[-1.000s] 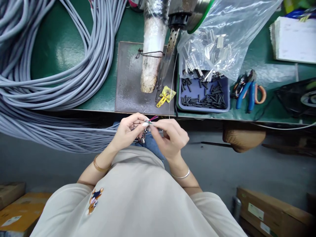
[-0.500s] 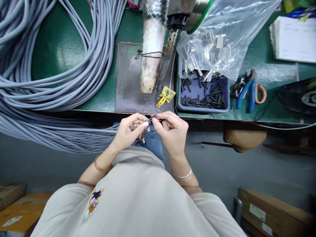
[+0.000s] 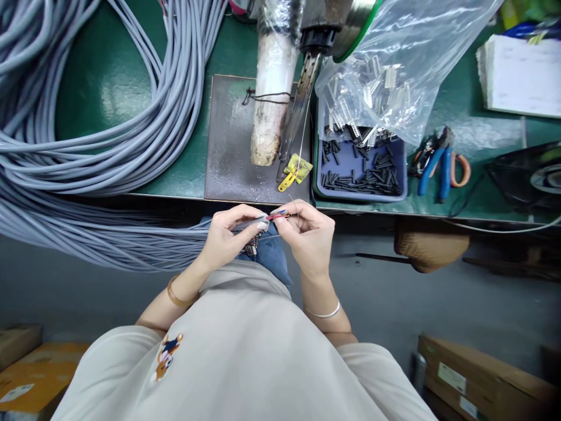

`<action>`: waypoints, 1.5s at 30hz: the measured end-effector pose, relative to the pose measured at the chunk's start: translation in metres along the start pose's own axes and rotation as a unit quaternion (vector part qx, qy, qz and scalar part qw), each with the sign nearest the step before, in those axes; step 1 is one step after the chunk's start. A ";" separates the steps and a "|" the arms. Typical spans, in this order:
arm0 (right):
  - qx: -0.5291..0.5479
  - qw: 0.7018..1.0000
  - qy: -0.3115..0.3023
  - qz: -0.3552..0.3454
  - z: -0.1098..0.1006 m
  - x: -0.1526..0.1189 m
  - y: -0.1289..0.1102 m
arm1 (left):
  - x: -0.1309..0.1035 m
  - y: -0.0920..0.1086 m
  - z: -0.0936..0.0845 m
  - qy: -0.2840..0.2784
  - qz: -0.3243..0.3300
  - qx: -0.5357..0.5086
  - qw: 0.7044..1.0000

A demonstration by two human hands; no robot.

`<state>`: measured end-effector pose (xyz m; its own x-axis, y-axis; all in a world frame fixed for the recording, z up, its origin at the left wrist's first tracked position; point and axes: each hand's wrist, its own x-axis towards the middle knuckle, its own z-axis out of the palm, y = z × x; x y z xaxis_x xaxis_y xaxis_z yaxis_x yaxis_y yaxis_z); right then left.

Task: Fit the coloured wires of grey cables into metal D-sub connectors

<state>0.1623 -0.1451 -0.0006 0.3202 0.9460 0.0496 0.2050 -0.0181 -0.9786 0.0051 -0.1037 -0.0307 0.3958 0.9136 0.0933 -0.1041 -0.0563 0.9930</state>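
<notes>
Above the lap (image 3: pixel 279 263) | grey cable (image 3: pixel 251 223) pinched in left hand (image 3: pixel 222 235) | coloured wires (image 3: pixel 275 217) pinched in right hand (image 3: pixel 309 237)

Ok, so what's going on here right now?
A person's left hand pinches a gray cable near its end, and the right hand grips the thin coloured wires coming out of it. Both are at the near edge of a green bench. There, a blue tray holds small black pieces, with a clear bag over its far part. Blue-handled pliers lie to the tray's right.
</notes>
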 end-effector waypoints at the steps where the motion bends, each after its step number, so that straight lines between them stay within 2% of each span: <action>1: -0.001 1.000 0.001 -0.005 -0.001 -0.001 0.001 | 0.000 0.000 0.000 0.003 0.017 0.013 1.000; 5: -0.015 0.999 0.008 -0.045 -0.003 -0.003 0.004 | -0.002 0.002 0.000 0.009 0.069 0.043 0.997; 12: -0.062 0.990 0.011 -0.126 -0.009 -0.004 0.007 | -0.001 0.007 0.001 -0.001 0.099 0.084 0.992; 17: -0.099 0.984 -0.010 -0.149 -0.018 -0.002 0.007 | 0.003 0.012 -0.002 -0.039 0.110 0.120 0.986; 22: -0.113 0.979 -0.057 -0.158 -0.027 -0.002 0.001 | 0.004 0.012 -0.003 -0.090 0.142 0.144 0.975; 25: -0.108 0.983 -0.067 -0.131 -0.029 -0.002 -0.001 | 0.003 0.014 -0.001 -0.106 0.137 0.161 0.972; 29: -0.017 0.996 -0.083 -0.015 -0.026 -0.001 0.001 | 0.003 0.017 0.002 -0.109 0.107 0.166 0.974; 32: 0.056 0.993 -0.095 0.047 -0.023 0.001 0.002 | 0.005 0.019 0.004 -0.103 0.129 0.150 0.975; 36: 0.062 0.992 -0.092 0.057 -0.019 0.001 0.003 | 0.005 0.020 0.010 -0.069 0.177 0.144 0.971; 41: 0.029 0.996 -0.073 0.034 -0.016 -0.001 0.001 | -0.003 0.021 0.023 0.032 0.144 0.159 0.976; 45: 0.007 0.998 -0.055 -0.003 -0.012 -0.002 0.000 | -0.006 0.022 0.028 0.057 0.115 0.137 0.982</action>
<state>0.1727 -0.1511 0.0022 0.2145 0.9761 0.0344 0.1945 -0.0081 -0.9809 0.0258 -0.1215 -0.0074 0.2849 0.9023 0.3235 0.0777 -0.3581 0.9304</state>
